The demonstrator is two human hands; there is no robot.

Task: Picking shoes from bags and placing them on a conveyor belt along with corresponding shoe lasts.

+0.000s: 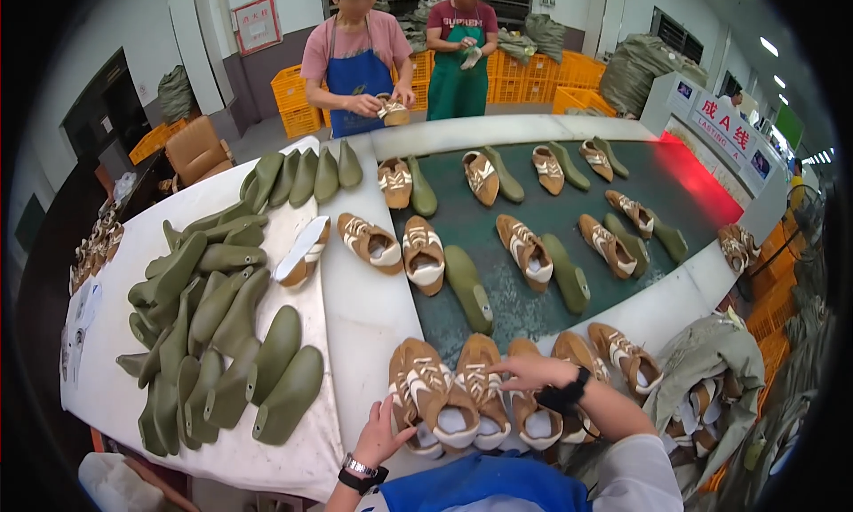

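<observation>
A row of tan and white sneakers (449, 410) stands along the near edge of the work table, toes pointing away from me. My left hand (382, 436) is beside the heel of the leftmost sneaker, its fingers spread and nothing in them. Over the middle of the row reaches my right hand (530, 373), fingers stretched out. Its fingertips are at the laces of a brown sneaker (482, 370); whether they touch it I cannot tell. More sneakers (524, 247) lie on the dark green conveyor belt (391, 317), several paired with green shoe lasts (563, 272).
A big heap of green lasts (213, 308) covers the white table (302, 459) at left. Across the belt, one person in a blue apron (369, 90) holds a shoe; another wears a green apron (458, 72). A sack of shoes (711, 379) stands at right, near orange crates (777, 290).
</observation>
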